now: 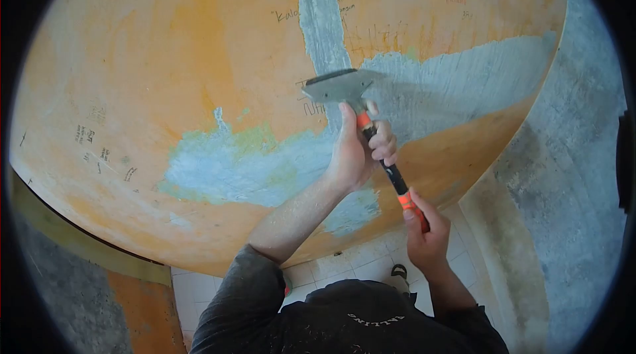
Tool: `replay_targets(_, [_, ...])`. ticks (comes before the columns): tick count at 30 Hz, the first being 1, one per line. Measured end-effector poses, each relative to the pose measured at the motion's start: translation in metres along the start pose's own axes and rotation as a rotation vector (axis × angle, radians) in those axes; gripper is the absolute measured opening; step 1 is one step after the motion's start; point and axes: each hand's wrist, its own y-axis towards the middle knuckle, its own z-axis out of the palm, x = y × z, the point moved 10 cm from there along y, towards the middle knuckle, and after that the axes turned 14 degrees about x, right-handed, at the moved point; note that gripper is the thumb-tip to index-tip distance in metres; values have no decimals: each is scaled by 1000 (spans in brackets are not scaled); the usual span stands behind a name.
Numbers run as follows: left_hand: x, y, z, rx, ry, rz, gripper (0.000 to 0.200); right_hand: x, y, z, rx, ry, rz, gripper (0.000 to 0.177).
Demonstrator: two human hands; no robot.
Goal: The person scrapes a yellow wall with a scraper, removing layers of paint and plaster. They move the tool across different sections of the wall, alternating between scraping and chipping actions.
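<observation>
A long-handled scraper (339, 87) with a wide metal head lies against the orange painted wall (245, 56), at the lower end of a bare grey vertical strip (322, 26). My left hand (361, 149) is wrapped round the upper part of its black and orange handle, just below the head. Lower down, my right hand (427, 228) grips the red end of the handle. Beside the scraper head, a larger grey patch (457, 82) stretches to the right, and another pale patch (232, 168) spreads below and to the left.
Handwriting marks the orange surface at top right and at left. A grey wall (589, 89) stands at the right edge. White floor tiles (305, 276) and a sandalled foot (399, 271) show below. An orange and grey surface (142, 307) lies at bottom left.
</observation>
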Motion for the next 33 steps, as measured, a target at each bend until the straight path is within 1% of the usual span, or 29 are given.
replay_targets(3, [1,-1,1,-38,-51,15,52,13,-2,-4,-25,-39,-43,32])
replay_targets(6, [12,-9,-6,-51,-108,-9,52,9,-11,4,-30,-75,-27,32])
replay_targets(9, [3,0,0,-15,-91,15,52,20,-3,0,-61,-115,-80,32])
replay_targets(13, [6,2,2,-20,-114,26,52,26,-3,-8,-74,-92,-68,31])
replay_targets(15, [16,-8,-7,-95,-172,28,53,23,-11,-3,-56,-179,-40,31])
replay_targets(19, [7,0,-1,-34,-155,40,53,23,-2,-2,-73,-179,-53,31])
replay_targets(21, [-8,11,8,20,-160,87,53,43,6,-9,-114,-189,-150,30])
replay_targets(22, [-8,12,8,21,-158,102,53,46,4,-11,-110,-192,-143,30])
replay_targets(23, [-4,9,7,15,-164,99,53,41,3,-10,-73,-185,-66,30])
replay_targets(24, [4,2,3,-41,-184,78,53,35,2,-8,-38,-176,8,30])
replay_targets(25, [11,-4,-2,-93,-201,56,52,32,-5,-7,-41,-175,10,30])
replay_targets(28, [12,-3,4,-60,-206,50,52,28,-6,-4,-59,-169,10,30])
replay_targets(30, [-1,9,6,-16,-201,73,52,43,2,-11,-86,-220,-76,30])
replay_targets(31, [-8,14,12,21,-196,98,52,47,3,-14,-87,-223,-66,30])
replay_targets(33, [-5,14,11,18,-196,106,52,43,8,-16,-37,-193,46,31])
